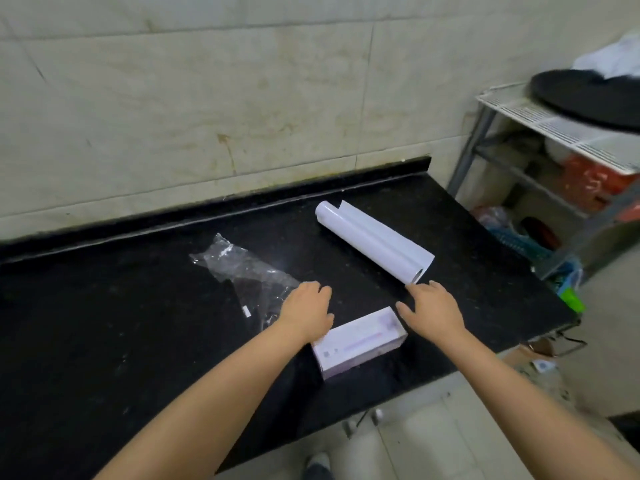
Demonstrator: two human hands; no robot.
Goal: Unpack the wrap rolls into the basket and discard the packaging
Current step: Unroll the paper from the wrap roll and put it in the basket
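Risk lies with the roll point(374, 241): it rests loose on the worktop point(138, 306), beyond the box point(360, 341), and could roll off its right edge if you knock it. Your left hand point(306, 311) and right hand point(433, 311) hover spread, empty, flanking the box. The plastic bag point(242, 271) left of it could slide.

My table point(467, 244) is black speckled stone, polished enough to catch a dull glare. The roll point(372, 239) looks like smooth white paper with a slight sheen. The bag point(249, 271) is thin clear plastic, crinkled and glossy. The box point(360, 342) is matt pale cardboard with faint lilac print. The wall point(207, 98) is smooth, stained beige tile. The rack point(561, 129) has grey metal legs and slatted white plastic shelves.
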